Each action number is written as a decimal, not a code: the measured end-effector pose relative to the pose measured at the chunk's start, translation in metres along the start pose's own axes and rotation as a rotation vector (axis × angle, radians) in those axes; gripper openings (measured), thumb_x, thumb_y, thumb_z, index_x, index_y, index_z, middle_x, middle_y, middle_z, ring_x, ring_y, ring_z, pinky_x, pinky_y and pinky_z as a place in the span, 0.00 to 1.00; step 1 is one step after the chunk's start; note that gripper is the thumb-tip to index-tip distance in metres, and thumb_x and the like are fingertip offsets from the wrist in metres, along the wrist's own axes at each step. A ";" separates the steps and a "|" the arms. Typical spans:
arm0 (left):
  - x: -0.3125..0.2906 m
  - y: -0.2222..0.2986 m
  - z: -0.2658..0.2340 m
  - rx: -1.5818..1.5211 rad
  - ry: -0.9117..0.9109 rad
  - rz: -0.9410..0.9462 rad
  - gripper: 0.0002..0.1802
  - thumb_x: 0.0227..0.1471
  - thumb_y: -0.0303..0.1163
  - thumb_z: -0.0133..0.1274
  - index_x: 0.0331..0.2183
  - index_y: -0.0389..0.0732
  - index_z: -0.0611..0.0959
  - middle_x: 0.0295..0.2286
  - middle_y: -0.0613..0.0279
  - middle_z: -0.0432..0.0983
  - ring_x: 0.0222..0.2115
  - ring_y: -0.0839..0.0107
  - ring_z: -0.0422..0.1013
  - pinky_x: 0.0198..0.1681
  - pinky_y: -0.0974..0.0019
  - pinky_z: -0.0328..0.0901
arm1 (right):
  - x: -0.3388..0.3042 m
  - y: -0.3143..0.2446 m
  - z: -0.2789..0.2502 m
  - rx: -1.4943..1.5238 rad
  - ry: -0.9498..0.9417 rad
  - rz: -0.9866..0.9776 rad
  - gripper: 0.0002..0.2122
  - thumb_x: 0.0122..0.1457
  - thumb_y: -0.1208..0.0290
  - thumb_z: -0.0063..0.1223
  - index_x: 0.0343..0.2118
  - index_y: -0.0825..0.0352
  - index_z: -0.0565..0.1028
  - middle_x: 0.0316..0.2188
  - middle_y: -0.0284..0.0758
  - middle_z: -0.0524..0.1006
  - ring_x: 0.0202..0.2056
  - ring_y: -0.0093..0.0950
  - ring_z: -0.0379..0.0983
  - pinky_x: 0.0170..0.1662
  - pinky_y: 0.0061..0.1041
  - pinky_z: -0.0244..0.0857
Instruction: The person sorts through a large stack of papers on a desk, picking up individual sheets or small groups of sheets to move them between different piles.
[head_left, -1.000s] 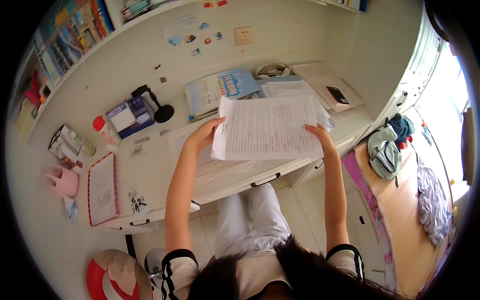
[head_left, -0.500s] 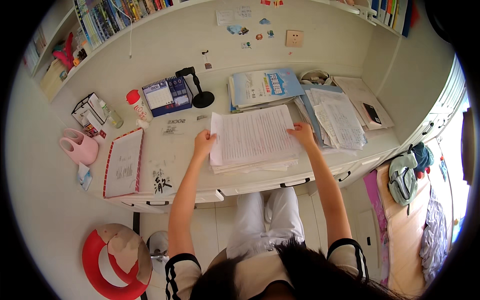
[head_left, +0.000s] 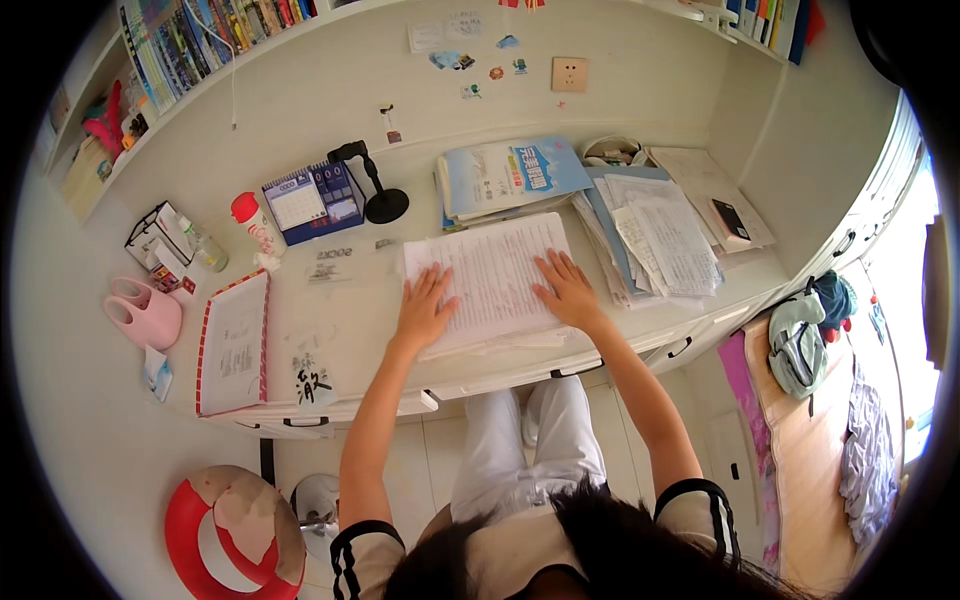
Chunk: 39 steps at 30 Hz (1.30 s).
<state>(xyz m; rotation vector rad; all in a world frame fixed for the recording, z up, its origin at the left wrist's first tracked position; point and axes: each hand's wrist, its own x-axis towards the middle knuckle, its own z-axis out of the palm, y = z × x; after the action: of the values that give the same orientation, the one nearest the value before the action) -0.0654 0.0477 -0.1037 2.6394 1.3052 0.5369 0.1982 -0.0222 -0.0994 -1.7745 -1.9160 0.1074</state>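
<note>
A stack of written paper sheets (head_left: 495, 270) lies on the white desk (head_left: 330, 345) right in front of me. My left hand (head_left: 427, 305) rests flat on the left part of the top sheet, fingers apart. Across from it, my right hand (head_left: 570, 292) lies with spread fingers on the sheet's right edge. Neither hand grips anything. Just beyond the stack is a pile of workbooks (head_left: 510, 180) with a light blue cover on top. Close to my right hand lie a blue folder and loose handwritten papers (head_left: 665, 240).
On the left stand a shallow box with a red patterned rim (head_left: 235, 345), a desk calendar (head_left: 315, 203), a red-capped bottle (head_left: 257, 222) and a pink holder (head_left: 143, 312). A black stand (head_left: 386, 204) is behind. A black phone-like object (head_left: 730, 219) sits far right. Drawer handles line the front edge.
Both hands have let go of the top sheet's side edges and now lie flat on it. The sheet, held up slightly before, rests on the stack. The view has shifted slightly.
</note>
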 end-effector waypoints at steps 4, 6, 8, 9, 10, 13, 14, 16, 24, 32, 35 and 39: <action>0.009 0.007 -0.004 0.125 0.013 0.027 0.28 0.45 0.45 0.38 0.48 0.47 0.57 0.50 0.59 0.48 0.51 0.64 0.44 0.52 0.55 0.34 | -0.003 0.002 -0.009 -0.086 0.030 0.031 0.23 0.48 0.57 0.39 0.48 0.57 0.56 0.51 0.36 0.50 0.54 0.31 0.41 0.53 0.30 0.40; 0.020 0.023 -0.016 0.249 -0.021 0.036 0.27 0.45 0.44 0.40 0.48 0.45 0.59 0.49 0.58 0.51 0.50 0.63 0.47 0.51 0.54 0.36 | -0.004 -0.008 -0.019 -0.049 0.151 0.015 0.23 0.46 0.62 0.43 0.47 0.60 0.58 0.50 0.37 0.53 0.52 0.33 0.45 0.51 0.29 0.43; 0.043 0.055 -0.043 0.247 -0.187 0.020 0.27 0.42 0.39 0.45 0.45 0.41 0.62 0.45 0.55 0.56 0.48 0.60 0.51 0.49 0.54 0.44 | -0.006 -0.006 -0.046 -0.022 0.281 -0.014 0.22 0.44 0.66 0.46 0.45 0.62 0.60 0.49 0.39 0.55 0.51 0.34 0.49 0.50 0.29 0.46; 0.058 0.068 -0.040 -0.010 -0.145 0.138 0.27 0.41 0.37 0.47 0.44 0.39 0.63 0.45 0.53 0.57 0.47 0.59 0.52 0.48 0.57 0.47 | -0.007 0.001 -0.065 0.012 0.440 -0.012 0.22 0.41 0.70 0.48 0.43 0.63 0.61 0.46 0.39 0.58 0.48 0.35 0.52 0.49 0.30 0.48; 0.073 0.086 -0.034 -0.270 -0.108 0.257 0.27 0.40 0.35 0.48 0.44 0.38 0.63 0.44 0.52 0.58 0.47 0.58 0.53 0.47 0.59 0.50 | -0.009 0.012 -0.082 0.043 0.599 -0.009 0.21 0.39 0.73 0.50 0.41 0.65 0.63 0.44 0.40 0.61 0.45 0.37 0.56 0.47 0.31 0.50; 0.106 0.163 -0.002 -0.840 -0.120 0.279 0.26 0.41 0.35 0.48 0.44 0.37 0.63 0.43 0.52 0.59 0.44 0.62 0.56 0.45 0.66 0.53 | -0.026 0.077 -0.133 -0.070 0.886 0.249 0.20 0.38 0.72 0.52 0.38 0.66 0.65 0.39 0.43 0.65 0.42 0.39 0.60 0.44 0.32 0.53; 0.117 0.186 0.014 -1.012 -0.100 0.220 0.26 0.41 0.34 0.47 0.44 0.37 0.63 0.42 0.53 0.60 0.43 0.65 0.58 0.45 0.68 0.53 | -0.038 0.105 -0.145 -0.179 0.929 0.365 0.21 0.37 0.70 0.53 0.38 0.67 0.65 0.38 0.45 0.65 0.42 0.39 0.60 0.43 0.31 0.54; 0.131 0.233 0.028 -1.227 -0.177 0.064 0.25 0.41 0.33 0.47 0.43 0.36 0.63 0.41 0.54 0.61 0.42 0.66 0.58 0.44 0.68 0.53 | -0.075 0.180 -0.144 -0.053 0.879 0.547 0.21 0.37 0.69 0.54 0.37 0.70 0.66 0.35 0.42 0.67 0.36 0.34 0.62 0.39 0.27 0.56; 0.164 0.263 0.071 -1.651 -0.205 -0.149 0.19 0.40 0.29 0.44 0.38 0.35 0.67 0.34 0.58 0.66 0.36 0.71 0.62 0.41 0.70 0.53 | -0.100 0.200 -0.143 0.506 0.522 0.652 0.22 0.34 0.63 0.58 0.31 0.75 0.70 0.28 0.39 0.70 0.26 0.25 0.64 0.30 0.20 0.59; 0.185 0.272 0.085 -1.373 -0.172 -0.295 0.18 0.38 0.30 0.46 0.36 0.34 0.69 0.32 0.55 0.66 0.32 0.66 0.65 0.34 0.69 0.61 | -0.096 0.182 -0.139 0.144 0.644 0.577 0.18 0.35 0.65 0.57 0.29 0.71 0.72 0.22 0.37 0.70 0.23 0.25 0.65 0.28 0.22 0.60; 0.189 0.271 0.075 -1.550 -0.303 -0.393 0.18 0.39 0.31 0.45 0.36 0.35 0.68 0.32 0.56 0.67 0.32 0.68 0.66 0.34 0.69 0.61 | -0.098 0.182 -0.141 0.248 0.642 0.579 0.18 0.36 0.65 0.56 0.30 0.72 0.71 0.20 0.36 0.69 0.22 0.25 0.65 0.26 0.22 0.61; 0.186 0.264 0.069 -1.513 -0.393 -0.381 0.18 0.40 0.34 0.45 0.36 0.35 0.69 0.32 0.59 0.68 0.33 0.71 0.65 0.35 0.69 0.60 | -0.099 0.179 -0.138 0.445 0.553 0.634 0.20 0.38 0.64 0.56 0.33 0.73 0.69 0.23 0.35 0.69 0.23 0.24 0.65 0.26 0.22 0.61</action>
<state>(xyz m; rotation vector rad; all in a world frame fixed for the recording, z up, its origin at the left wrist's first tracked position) 0.2600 0.0352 -0.0456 1.1274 0.6923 0.5483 0.4190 -0.1306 -0.0831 -1.7844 -0.8317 0.2181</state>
